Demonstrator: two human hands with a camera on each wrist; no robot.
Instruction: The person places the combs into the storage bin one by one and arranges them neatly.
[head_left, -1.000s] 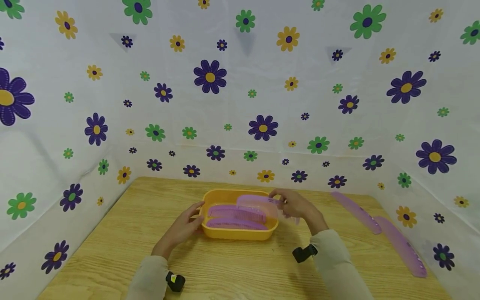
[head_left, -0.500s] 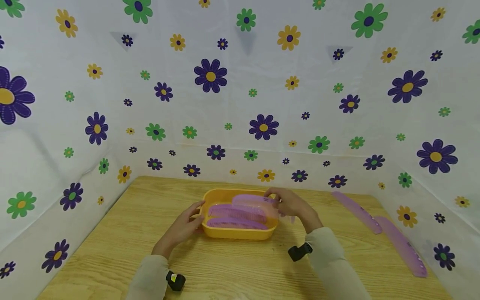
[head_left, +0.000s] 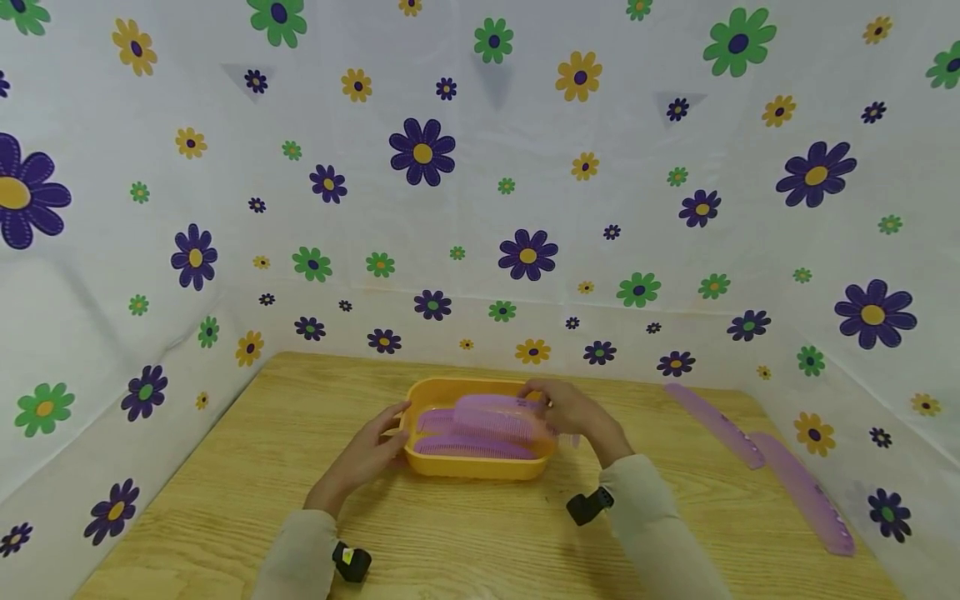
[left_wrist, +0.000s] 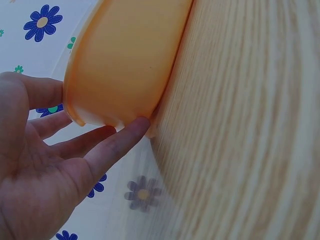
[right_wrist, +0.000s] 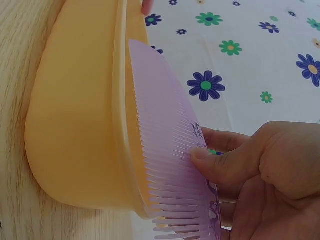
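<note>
An orange tray (head_left: 480,467) sits mid-table and holds two purple combs (head_left: 468,447). My right hand (head_left: 573,412) pinches a third purple comb (head_left: 495,417) by its end, and the comb hangs over the tray's right half. In the right wrist view thumb and fingers (right_wrist: 225,165) clamp the comb (right_wrist: 167,145) just above the tray's rim (right_wrist: 120,100). My left hand (head_left: 371,450) rests with straight fingers against the tray's left end; the left wrist view shows the fingers (left_wrist: 117,142) touching the tray's wall (left_wrist: 125,65).
Two long purple combs (head_left: 716,423) (head_left: 806,492) lie on the wooden table (head_left: 480,533) at the right, near the flowered cloth wall (head_left: 480,183). That cloth closes off the back and both sides.
My right hand has carried the comb to the left and lower, from the tray's right rim to over the combs inside. The left hand has stayed at the tray's end.
</note>
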